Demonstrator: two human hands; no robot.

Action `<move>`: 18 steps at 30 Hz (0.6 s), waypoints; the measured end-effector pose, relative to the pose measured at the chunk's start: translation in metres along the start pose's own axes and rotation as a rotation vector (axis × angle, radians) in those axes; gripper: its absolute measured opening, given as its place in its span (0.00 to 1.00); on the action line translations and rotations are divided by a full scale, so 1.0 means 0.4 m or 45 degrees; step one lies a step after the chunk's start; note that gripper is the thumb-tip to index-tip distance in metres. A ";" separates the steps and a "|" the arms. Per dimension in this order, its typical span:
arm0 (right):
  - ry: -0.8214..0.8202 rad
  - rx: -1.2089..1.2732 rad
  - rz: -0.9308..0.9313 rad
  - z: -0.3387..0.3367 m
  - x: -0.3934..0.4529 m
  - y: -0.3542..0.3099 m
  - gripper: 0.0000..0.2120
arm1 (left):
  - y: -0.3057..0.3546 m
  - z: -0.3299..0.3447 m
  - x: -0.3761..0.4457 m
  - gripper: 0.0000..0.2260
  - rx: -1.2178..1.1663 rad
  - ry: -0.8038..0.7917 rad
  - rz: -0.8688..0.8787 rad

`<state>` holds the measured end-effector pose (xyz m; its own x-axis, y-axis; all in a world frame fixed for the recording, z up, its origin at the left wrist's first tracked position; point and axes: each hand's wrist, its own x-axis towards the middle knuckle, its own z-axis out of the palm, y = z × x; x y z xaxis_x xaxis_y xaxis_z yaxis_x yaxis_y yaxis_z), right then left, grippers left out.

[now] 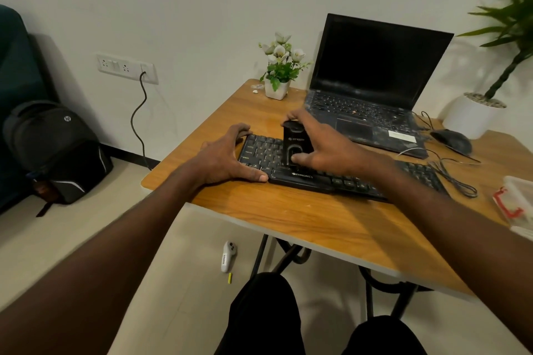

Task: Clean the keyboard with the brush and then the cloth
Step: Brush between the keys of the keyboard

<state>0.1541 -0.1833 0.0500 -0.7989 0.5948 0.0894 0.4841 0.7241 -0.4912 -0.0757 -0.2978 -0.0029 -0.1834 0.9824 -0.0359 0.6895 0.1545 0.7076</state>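
- where the black keyboard (pixel 317 173) lies on the wooden table (pixel 288 219), we see the left hand (pixel 227 155) spread, steadying its left end.
- right hand (pixel 323 144) grips the black brush (pixel 297 141) upright on the keys.

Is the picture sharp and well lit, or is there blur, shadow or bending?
Head view: dim warm light; wide-angle bending curves the table edge; keyboard fairly sharp, its small key legends unreadable; forearms near the camera soft; plant shadows on the wall.
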 end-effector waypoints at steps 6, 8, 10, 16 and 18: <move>0.073 -0.109 -0.016 -0.013 0.018 -0.013 0.36 | 0.001 -0.001 0.003 0.55 -0.017 0.008 0.000; 0.011 -0.064 -0.039 0.000 0.010 -0.014 0.37 | 0.002 0.001 0.006 0.55 -0.033 0.013 0.010; -0.111 -0.112 -0.033 -0.027 0.001 -0.012 0.38 | 0.001 0.002 0.007 0.55 -0.025 0.013 0.008; -0.054 -0.141 -0.007 -0.063 0.017 -0.020 0.37 | 0.004 -0.001 0.004 0.56 -0.013 -0.008 0.002; 0.001 -0.031 0.018 -0.035 0.008 -0.001 0.37 | 0.006 0.000 0.004 0.56 -0.004 -0.010 -0.002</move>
<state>0.1565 -0.1767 0.0627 -0.7914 0.6056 0.0836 0.5041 0.7238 -0.4711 -0.0743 -0.2958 -0.0012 -0.1792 0.9829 -0.0424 0.6872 0.1559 0.7095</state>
